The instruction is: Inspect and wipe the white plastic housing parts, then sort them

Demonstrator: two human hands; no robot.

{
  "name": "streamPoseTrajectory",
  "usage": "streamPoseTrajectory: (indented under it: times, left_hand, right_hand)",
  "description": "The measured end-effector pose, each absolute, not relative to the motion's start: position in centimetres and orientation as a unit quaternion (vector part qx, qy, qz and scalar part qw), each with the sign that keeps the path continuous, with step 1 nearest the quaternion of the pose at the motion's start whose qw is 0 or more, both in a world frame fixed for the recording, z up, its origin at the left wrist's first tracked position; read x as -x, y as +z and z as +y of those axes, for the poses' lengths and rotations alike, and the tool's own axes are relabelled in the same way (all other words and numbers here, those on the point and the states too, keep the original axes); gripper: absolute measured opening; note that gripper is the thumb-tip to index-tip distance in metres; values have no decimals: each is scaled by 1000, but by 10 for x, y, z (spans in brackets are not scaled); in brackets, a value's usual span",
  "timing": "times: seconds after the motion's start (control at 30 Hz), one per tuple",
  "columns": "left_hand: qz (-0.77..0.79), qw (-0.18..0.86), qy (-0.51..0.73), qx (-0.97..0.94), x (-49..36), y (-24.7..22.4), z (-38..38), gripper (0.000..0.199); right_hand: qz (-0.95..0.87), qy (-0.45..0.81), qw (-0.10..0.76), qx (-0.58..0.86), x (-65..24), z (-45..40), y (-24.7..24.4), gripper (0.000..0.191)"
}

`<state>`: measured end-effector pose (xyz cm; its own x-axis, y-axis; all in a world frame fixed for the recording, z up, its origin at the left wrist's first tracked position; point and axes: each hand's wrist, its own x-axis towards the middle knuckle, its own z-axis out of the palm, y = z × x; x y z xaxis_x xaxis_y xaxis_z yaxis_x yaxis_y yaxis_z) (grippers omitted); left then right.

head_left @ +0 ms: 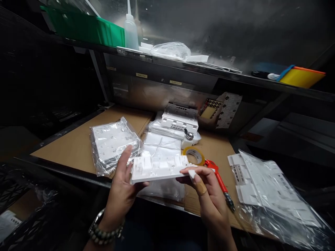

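At the lower centre of the frame, a flat white moulded plastic part (pixel 159 167) was held nearly level above the front edge of the cardboard-covered bench (pixel 70 146). The left hand (pixel 124 188) gripped its left end between thumb and fingers; the right hand (pixel 209 195) (a tan bandage wrapped its thumb) pinched the right end, with a small white piece (pixel 193 173) at the thumb tip.

Left of centre lay a white moulded part in clear plastic wrap (pixel 112 143); at lower right, further white parts in clear bags (pixel 277 195). Behind the held part stood a white slotted housing (pixel 180 116), and near it a roll of yellow tape (pixel 193 156) beside a red-handled tool (pixel 220 177).

Writing was scarcely legible: two small yellow labels (pixel 141 75) on the back panel bore characters too small to read, and the printed white sheet (pixel 229 109) right of centre carried dark round marks and fine, unreadable lines. No brand could be made out.
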<state>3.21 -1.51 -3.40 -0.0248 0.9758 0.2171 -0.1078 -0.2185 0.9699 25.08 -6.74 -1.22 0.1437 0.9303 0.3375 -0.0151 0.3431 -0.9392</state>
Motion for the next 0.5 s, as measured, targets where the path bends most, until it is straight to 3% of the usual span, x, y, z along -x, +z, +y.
streamPoseTrajectory:
  times: [0.07, 0.17, 0.23, 0.33, 0.5]
  left_hand:
    - [354, 640, 581, -356, -39, -30, -15, 97]
    - [259, 814, 494, -161, -44, -17, -9, 79]
    - [278, 830, 474, -93, -44, -9, -3, 60]
    - [320, 823, 466, -62, -43, -2, 0, 54]
    - [313, 811, 490, -62, -59, 9, -8, 56]
  right_hand:
    - [-542, 338, 639, 428, -247, -70, -20, 15]
    - [-586, 328, 605, 427, -242, -78, -28, 12]
    - [-587, 379, 567, 437, -243, -84, -28, 12]
    - [-568, 441, 512, 471, -244, -91, -20, 15]
    - [-691, 213, 508, 467, -212, -87, -4, 11]
